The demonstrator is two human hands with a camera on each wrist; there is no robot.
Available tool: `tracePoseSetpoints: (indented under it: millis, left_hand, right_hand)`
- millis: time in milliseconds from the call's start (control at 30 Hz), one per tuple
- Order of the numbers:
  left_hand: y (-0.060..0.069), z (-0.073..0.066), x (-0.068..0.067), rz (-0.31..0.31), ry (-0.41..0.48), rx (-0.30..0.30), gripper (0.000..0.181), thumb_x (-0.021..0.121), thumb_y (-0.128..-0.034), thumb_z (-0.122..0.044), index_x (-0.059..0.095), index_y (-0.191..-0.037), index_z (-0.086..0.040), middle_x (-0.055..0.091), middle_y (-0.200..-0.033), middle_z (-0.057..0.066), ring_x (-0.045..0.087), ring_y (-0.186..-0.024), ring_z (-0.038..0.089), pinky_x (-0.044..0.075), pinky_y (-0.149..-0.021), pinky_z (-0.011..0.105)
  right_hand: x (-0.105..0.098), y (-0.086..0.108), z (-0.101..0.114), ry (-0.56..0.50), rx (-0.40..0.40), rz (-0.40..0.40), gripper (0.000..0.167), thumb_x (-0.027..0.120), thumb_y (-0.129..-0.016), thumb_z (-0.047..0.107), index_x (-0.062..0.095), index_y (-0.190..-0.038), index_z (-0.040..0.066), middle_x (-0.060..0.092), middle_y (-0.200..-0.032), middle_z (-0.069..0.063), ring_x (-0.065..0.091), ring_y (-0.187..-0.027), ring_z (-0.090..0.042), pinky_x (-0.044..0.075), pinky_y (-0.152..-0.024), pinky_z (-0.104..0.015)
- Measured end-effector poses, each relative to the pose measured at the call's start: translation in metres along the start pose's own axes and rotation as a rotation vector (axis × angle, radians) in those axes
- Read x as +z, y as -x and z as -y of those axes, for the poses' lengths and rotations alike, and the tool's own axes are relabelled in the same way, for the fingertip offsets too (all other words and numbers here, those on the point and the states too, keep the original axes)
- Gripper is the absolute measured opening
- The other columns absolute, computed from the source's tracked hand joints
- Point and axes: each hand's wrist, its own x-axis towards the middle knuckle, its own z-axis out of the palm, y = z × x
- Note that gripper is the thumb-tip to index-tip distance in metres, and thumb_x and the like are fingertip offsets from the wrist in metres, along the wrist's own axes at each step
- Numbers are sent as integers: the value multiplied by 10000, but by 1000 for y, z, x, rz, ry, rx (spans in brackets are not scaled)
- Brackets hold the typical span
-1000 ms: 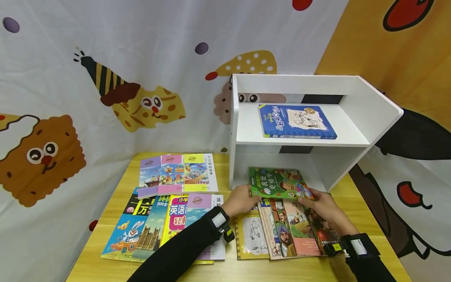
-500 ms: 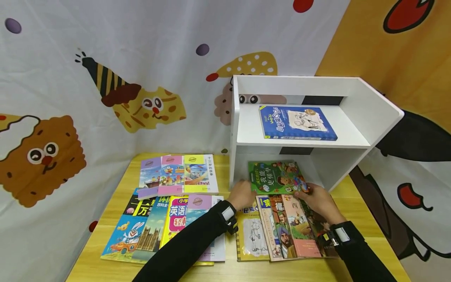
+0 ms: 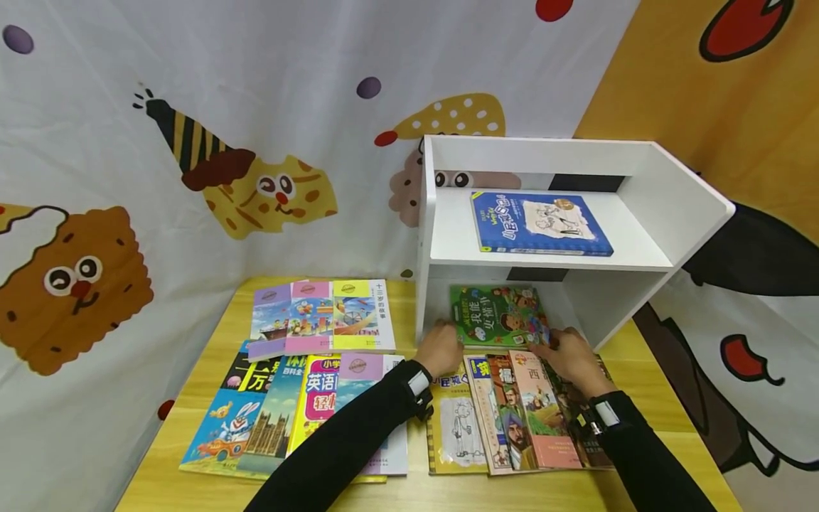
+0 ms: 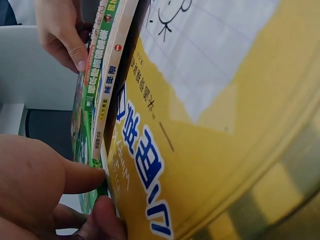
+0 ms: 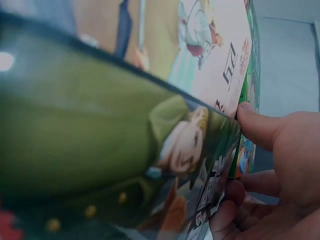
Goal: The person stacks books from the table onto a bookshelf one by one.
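A green picture book [image 3: 495,316] lies flat in the lower compartment of the white shelf, its near edge close to the row of books in front. My left hand [image 3: 440,348] pinches its near left corner, and my right hand [image 3: 572,361] holds its near right corner. The left wrist view has my left thumb and fingers [image 4: 50,185] at the green book [image 4: 76,127], beside a yellow book [image 4: 200,165]. From the right wrist, my thumb and curled fingers [image 5: 285,165] grip the green book's edge [image 5: 248,150], next to a dark-covered book [image 5: 100,140].
On the upper shelf [image 3: 640,242] rests a blue book [image 3: 544,222]. Several overlapping books [image 3: 550,419] lie on the wooden table [image 3: 512,494] before the shelf. Further left are three pastel books [image 3: 355,316] at the back and several more books [image 3: 233,419] in front.
The green book has moved back, deeper into the lower compartment, with both hands following it. More of the book row in front now shows.
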Motion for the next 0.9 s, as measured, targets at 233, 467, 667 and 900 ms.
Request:
tracePoseSetpoints:
  millis: [233,467,667,900]
  left_hand:
    - [3,-8,-5,3,-21,-38,276,628,-1128,-232,717,-1309,-44,684,-1252,152,641,-948,232,575,-809,365]
    - [7,-6,-9,-33,11,-14,296,668,-1103,-228,706,-1294,-4,694,-1218,172,649,-974,265,579,-856,397]
    - [31,-4,-28,-13,46,123,500,647,-1110,-274,632,-1498,41,716,-1221,219,707,-1044,306,619,-900,415]
    - [71,18,-78,174,210,190,373,623,-1128,-337,790,-1351,-88,750,-915,6,601,-647,83,526,-655,264]
  right_hand:
    - [2,-6,-1,44,2,-5,589,707,-1078,459,672,-1266,-98,627,-1155,-302,574,-920,-332,449,-723,-419]
    - [5,-6,2,43,20,-27,432,698,-1088,435,639,-1098,7,600,-1146,-285,557,-978,-369,415,-725,-449]
    - [6,9,9,-21,11,-151,582,619,-1122,284,546,-1521,-133,523,-1348,-408,620,-1075,-505,546,-845,-611]
    - [5,42,25,-135,-107,-272,404,621,-1129,230,699,-1426,-31,616,-1271,-289,512,-706,-166,423,-587,-297]
